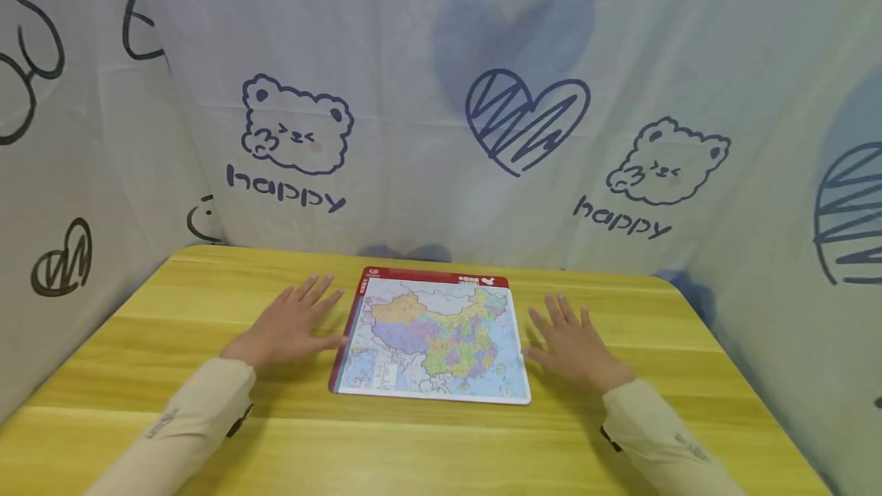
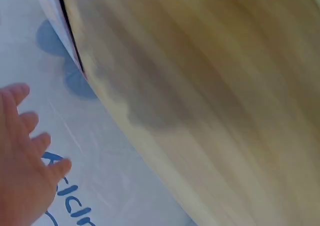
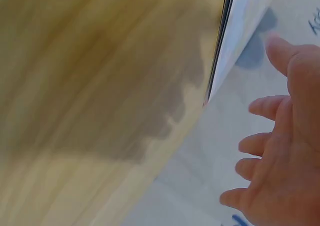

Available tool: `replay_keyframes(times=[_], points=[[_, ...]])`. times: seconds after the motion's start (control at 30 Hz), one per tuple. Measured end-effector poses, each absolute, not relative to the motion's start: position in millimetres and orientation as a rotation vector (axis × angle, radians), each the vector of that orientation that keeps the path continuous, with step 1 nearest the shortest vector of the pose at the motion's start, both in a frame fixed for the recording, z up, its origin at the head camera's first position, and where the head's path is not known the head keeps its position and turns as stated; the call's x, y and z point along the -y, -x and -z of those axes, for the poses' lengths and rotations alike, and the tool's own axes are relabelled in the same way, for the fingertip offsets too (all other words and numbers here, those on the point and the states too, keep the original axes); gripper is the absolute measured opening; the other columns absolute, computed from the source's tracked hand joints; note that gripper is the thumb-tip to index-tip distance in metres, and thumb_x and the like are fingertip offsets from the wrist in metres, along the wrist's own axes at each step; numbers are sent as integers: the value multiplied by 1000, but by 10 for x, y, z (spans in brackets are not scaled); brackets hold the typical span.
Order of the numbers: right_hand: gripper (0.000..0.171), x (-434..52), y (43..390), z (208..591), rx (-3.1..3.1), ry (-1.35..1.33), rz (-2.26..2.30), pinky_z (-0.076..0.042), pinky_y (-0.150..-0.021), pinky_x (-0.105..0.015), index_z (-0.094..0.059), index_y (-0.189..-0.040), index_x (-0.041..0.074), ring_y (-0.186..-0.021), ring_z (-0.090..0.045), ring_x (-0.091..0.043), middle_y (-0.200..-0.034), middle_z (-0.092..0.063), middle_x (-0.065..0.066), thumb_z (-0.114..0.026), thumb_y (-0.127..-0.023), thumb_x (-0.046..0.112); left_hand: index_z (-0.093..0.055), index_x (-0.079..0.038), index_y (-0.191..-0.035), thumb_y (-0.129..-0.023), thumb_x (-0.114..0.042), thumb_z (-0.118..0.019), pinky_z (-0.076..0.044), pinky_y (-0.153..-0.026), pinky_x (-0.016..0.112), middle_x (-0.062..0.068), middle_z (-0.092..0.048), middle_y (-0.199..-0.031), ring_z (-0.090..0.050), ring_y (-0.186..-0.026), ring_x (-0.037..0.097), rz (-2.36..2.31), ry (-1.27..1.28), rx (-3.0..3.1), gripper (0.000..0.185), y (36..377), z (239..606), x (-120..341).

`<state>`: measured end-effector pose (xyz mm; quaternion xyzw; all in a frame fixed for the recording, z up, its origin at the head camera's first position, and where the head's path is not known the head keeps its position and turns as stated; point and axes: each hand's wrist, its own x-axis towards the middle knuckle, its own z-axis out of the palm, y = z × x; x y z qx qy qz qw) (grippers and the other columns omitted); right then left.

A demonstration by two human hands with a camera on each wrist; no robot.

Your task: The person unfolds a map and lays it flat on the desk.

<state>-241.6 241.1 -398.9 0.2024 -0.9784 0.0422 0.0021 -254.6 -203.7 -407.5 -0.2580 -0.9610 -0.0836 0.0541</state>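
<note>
A flat rectangular map board (image 1: 441, 335) with a red top border and a colourful map of China lies on the wooden table. On its left side is my left hand (image 1: 289, 325), fingers spread, with the thumb tip right at the board's left edge. My right hand (image 1: 575, 344) is spread out on the other side, its thumb close to the right edge. Neither hand grips anything. In the left wrist view the left hand (image 2: 22, 161) shows splayed fingers above the table. The right wrist view has the right hand (image 3: 285, 146) with fingers apart, the board's thin edge (image 3: 220, 50) beyond.
The yellow wood-grain table (image 1: 386, 450) extends around the board to rounded far corners. Behind it hangs a pale curtain (image 1: 413, 197) printed with hearts, bear faces and the word "happy". More of this cloth encloses the left and right sides.
</note>
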Motion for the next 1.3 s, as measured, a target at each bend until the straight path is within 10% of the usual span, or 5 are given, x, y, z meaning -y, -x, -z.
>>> replay_keyframes(times=[0.57,1.3], points=[[60,-1935,2123,4042,3175,-991,-229,-30,-105,-60,-44,-140,-8,-135,-32,-47,-145,-34,-32,-57,-98,33,-39,-9,-149,-83,-55,-67,-23,-111,56,17,-26,-156,-20,-142,39,534,793,3209,85,2797,4164,1537],[49,-1908,2226,4072,3272,-897,-165,-30,-103,-64,-51,-141,8,-136,-37,-35,-147,-41,-18,-54,-100,35,-36,-10,-150,-97,-58,-40,-13,-111,61,17,-25,-156,-13,-143,41,358,936,3319,72,2752,4178,1597]])
